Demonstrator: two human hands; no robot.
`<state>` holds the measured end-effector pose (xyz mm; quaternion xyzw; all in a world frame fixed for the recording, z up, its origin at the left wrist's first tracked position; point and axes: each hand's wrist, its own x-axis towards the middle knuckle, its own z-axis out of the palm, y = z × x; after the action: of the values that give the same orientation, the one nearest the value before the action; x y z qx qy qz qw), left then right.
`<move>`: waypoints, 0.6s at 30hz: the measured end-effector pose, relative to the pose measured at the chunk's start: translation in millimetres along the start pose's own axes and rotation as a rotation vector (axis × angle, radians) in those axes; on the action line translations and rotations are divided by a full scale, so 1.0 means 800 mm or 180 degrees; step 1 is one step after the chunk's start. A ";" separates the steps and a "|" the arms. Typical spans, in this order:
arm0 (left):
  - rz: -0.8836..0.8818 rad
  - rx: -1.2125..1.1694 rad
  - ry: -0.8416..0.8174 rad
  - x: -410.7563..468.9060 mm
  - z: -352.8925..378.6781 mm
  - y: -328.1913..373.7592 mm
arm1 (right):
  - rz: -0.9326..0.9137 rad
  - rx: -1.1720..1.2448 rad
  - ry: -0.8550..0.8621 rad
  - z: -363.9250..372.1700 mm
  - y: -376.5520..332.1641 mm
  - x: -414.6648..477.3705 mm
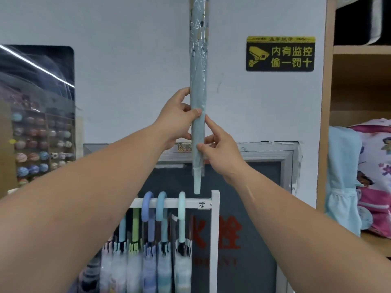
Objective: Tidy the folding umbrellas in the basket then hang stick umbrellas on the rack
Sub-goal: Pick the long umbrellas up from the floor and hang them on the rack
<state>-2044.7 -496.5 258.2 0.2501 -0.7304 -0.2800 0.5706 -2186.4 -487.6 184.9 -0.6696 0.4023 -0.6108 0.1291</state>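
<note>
grey-blue and plastic-wrapped, the stick umbrella (197,81) points tip-down just above the rack (215,229); our left hand (177,119) wraps its fingers round it, our right hand (220,151) pinches lower, probably steadying it so we can turn the handle down.

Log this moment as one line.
stick umbrella: upright, above rack rail | left hand: grips it | right hand: grips it | hung: not yet

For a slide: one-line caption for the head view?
A wrapped umbrella held vertical by left hand and right hand above the rack of hung umbrellas.
</note>
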 end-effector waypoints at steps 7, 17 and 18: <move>-0.0029 0.0071 -0.0060 0.001 0.009 -0.026 | -0.0034 -0.0212 0.0080 0.003 0.028 -0.004; -0.0313 0.0024 -0.0091 -0.020 0.024 -0.073 | 0.0120 -0.0505 -0.0107 0.003 0.071 -0.028; -0.0342 0.0022 -0.0098 -0.023 0.024 -0.078 | 0.0140 -0.0535 -0.0148 0.003 0.074 -0.031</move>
<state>-2056.8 -526.5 198.6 0.2865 -0.7256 -0.3115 0.5426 -2205.1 -509.1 126.9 -0.6830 0.4637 -0.5562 0.0951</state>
